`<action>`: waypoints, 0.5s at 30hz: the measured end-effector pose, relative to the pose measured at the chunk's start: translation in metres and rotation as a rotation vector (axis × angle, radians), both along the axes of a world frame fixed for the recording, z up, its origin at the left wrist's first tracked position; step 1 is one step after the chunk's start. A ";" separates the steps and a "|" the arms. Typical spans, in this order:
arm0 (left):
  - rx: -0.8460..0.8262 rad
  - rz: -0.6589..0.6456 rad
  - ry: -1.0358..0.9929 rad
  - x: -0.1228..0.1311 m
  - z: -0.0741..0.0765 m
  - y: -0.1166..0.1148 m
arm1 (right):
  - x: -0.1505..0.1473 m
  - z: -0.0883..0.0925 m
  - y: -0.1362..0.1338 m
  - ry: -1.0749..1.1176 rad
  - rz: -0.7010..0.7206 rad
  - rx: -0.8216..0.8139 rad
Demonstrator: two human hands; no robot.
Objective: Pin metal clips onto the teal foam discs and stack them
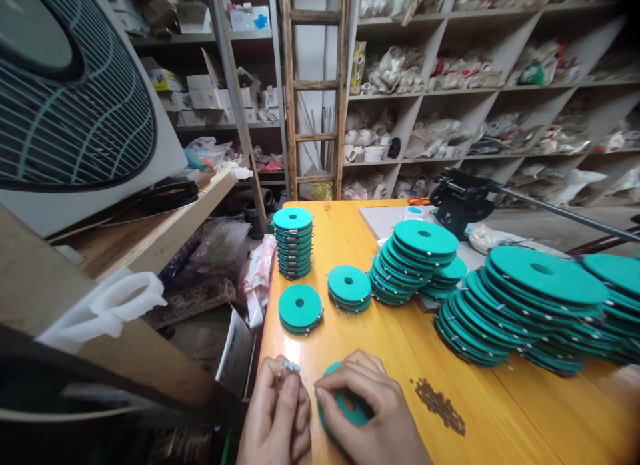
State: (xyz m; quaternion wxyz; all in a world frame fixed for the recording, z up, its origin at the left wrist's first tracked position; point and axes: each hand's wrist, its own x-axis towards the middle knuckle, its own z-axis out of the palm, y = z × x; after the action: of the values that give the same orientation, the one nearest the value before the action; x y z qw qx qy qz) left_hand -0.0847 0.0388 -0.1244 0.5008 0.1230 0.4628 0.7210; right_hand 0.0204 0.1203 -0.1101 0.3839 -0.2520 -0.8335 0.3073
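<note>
My left hand is closed around a small bunch of pale, bluish-headed pins; the rest of the bunch is inside the fist. Right beside it, my right hand rests over a round green disc with a center hole, lying on the table. Thumb and forefinger pinch together at the disc's left rim, and what sits between them is too small to tell. Just beyond lie a short pair of green discs with pins along the edge and a low stack of the same kind.
A tall green stack stands at the yellow table's far left corner. Large leaning stacks fill the right. Small brown bits lie right of my hand. A black metal device with a long rod stands behind.
</note>
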 end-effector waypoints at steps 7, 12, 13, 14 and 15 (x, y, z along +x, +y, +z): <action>-0.056 0.021 0.026 0.002 0.003 0.000 | 0.000 0.000 -0.001 -0.015 0.032 0.040; -0.062 0.015 0.024 0.002 0.003 0.000 | 0.000 0.000 -0.001 0.001 0.046 0.048; -0.068 0.008 0.040 0.002 0.002 0.001 | 0.001 0.000 -0.001 0.001 0.045 0.044; -0.073 0.002 0.060 0.002 0.001 0.001 | 0.001 0.000 -0.001 0.003 0.041 0.036; -0.073 -0.001 0.087 0.003 0.000 0.001 | 0.002 0.000 -0.001 0.001 0.036 0.021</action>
State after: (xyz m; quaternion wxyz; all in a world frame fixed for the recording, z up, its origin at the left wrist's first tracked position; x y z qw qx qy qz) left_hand -0.0820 0.0401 -0.1241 0.4845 0.1361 0.5103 0.6974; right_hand 0.0219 0.1195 -0.1101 0.3814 -0.2327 -0.8408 0.3057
